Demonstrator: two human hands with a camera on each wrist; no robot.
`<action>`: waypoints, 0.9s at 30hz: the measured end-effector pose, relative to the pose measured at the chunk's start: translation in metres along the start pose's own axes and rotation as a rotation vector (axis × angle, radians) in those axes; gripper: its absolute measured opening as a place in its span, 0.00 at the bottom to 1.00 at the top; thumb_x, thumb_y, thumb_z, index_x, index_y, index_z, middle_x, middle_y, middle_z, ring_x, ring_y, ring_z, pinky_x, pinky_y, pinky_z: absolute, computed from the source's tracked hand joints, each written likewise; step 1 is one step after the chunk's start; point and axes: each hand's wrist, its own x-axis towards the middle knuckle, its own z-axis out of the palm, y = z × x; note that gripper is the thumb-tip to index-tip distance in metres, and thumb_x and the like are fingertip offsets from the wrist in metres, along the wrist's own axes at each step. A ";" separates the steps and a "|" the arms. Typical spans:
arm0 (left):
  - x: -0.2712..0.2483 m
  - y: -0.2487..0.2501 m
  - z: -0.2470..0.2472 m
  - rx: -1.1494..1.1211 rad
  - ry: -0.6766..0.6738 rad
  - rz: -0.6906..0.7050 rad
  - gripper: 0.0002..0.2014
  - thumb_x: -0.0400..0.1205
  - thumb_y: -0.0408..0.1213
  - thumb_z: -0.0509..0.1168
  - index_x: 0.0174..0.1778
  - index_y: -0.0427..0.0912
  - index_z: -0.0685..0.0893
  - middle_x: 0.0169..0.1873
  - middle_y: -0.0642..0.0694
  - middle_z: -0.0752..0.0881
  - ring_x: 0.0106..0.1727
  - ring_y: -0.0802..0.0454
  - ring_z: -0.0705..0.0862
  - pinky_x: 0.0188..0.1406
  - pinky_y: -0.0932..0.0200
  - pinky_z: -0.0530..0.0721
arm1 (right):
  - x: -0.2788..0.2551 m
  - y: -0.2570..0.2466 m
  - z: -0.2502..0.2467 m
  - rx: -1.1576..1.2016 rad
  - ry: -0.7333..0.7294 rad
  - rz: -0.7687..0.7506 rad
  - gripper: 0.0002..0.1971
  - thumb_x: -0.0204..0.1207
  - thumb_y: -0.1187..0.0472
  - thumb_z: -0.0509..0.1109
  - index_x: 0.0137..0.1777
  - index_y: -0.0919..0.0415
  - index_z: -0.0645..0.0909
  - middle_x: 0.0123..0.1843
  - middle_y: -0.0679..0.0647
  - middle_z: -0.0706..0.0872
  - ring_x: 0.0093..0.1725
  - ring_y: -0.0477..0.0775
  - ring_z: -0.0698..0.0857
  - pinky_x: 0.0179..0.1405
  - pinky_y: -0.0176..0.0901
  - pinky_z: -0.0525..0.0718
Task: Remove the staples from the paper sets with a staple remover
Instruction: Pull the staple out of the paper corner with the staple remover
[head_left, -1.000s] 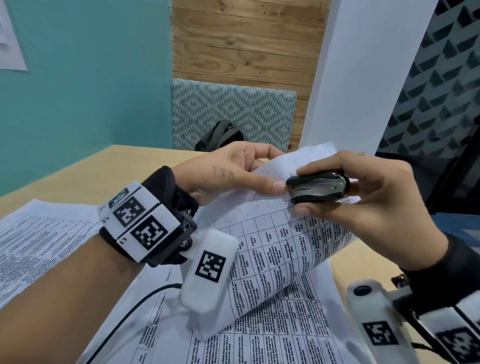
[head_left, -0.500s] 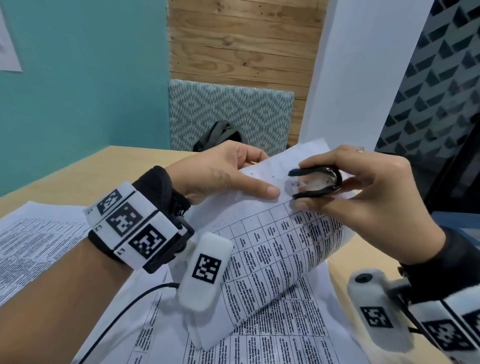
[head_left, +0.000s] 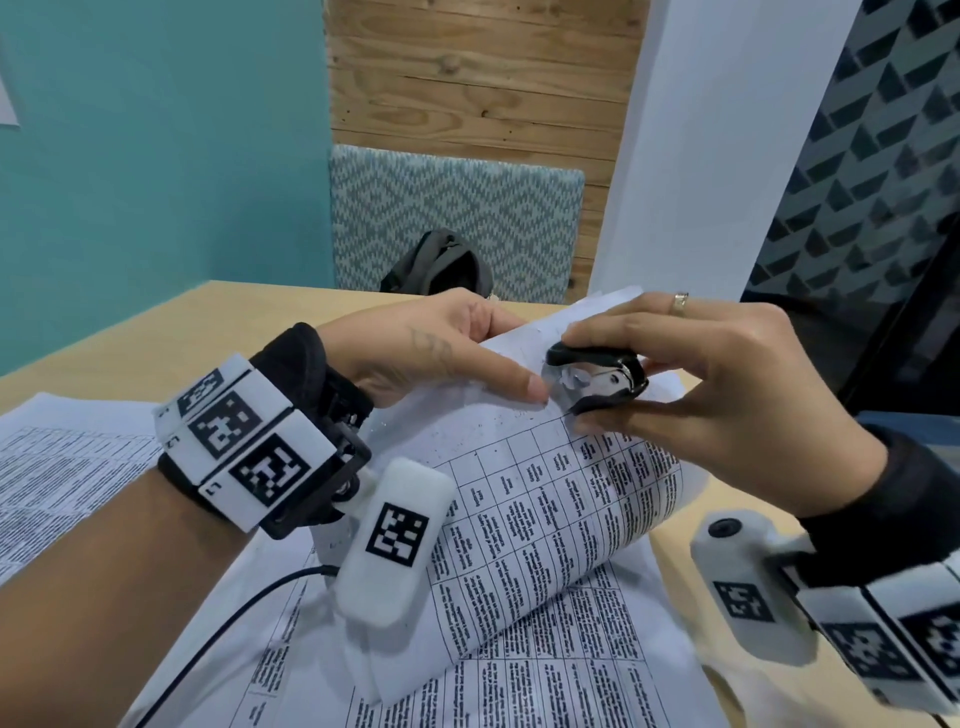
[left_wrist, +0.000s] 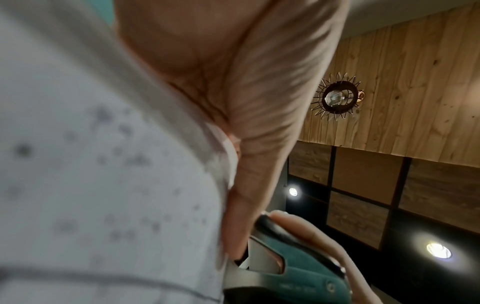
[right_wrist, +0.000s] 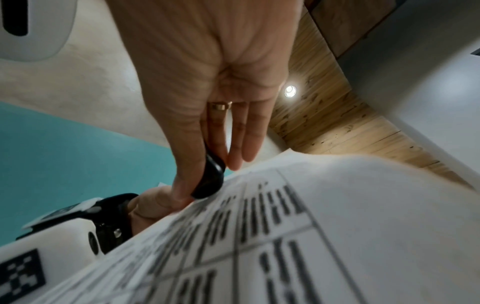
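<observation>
Gripping the black staple remover (head_left: 597, 379) between thumb and fingers, the right hand (head_left: 727, 395) has it set with jaws apart at the upper edge of the lifted paper set (head_left: 545, 499). That set is pinched by the left hand (head_left: 415, 353), thumb just beside the jaws, and curls up off the wooden desk (head_left: 130, 343). Removal is judged under way, not finished. More printed sheets (head_left: 62, 467) lie flat on the desk. No staple can be made out, and whether other sets remain stapled cannot be told.

A black staple remover (head_left: 597, 378), metal claws showing, sits against the raised corner of a curled printed paper set (head_left: 561, 499).
</observation>
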 end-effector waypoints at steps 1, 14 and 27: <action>0.001 0.000 0.001 0.001 0.005 -0.012 0.10 0.71 0.20 0.66 0.48 0.27 0.84 0.37 0.44 0.89 0.36 0.57 0.86 0.37 0.70 0.82 | 0.000 0.000 0.000 -0.022 -0.009 -0.012 0.20 0.60 0.57 0.80 0.54 0.61 0.87 0.47 0.52 0.89 0.42 0.57 0.88 0.37 0.55 0.87; 0.000 0.002 0.009 -0.022 -0.002 -0.123 0.10 0.72 0.20 0.66 0.49 0.25 0.83 0.34 0.43 0.88 0.30 0.58 0.86 0.31 0.69 0.84 | 0.000 0.002 -0.002 -0.109 -0.096 -0.079 0.20 0.61 0.51 0.78 0.51 0.59 0.88 0.45 0.50 0.89 0.42 0.60 0.89 0.34 0.56 0.86; 0.000 0.000 0.005 -0.068 -0.017 -0.139 0.12 0.68 0.21 0.71 0.46 0.27 0.84 0.34 0.43 0.89 0.31 0.56 0.87 0.32 0.67 0.85 | 0.000 -0.001 0.001 -0.119 -0.040 -0.099 0.15 0.67 0.50 0.75 0.47 0.61 0.89 0.39 0.51 0.88 0.38 0.56 0.87 0.32 0.52 0.84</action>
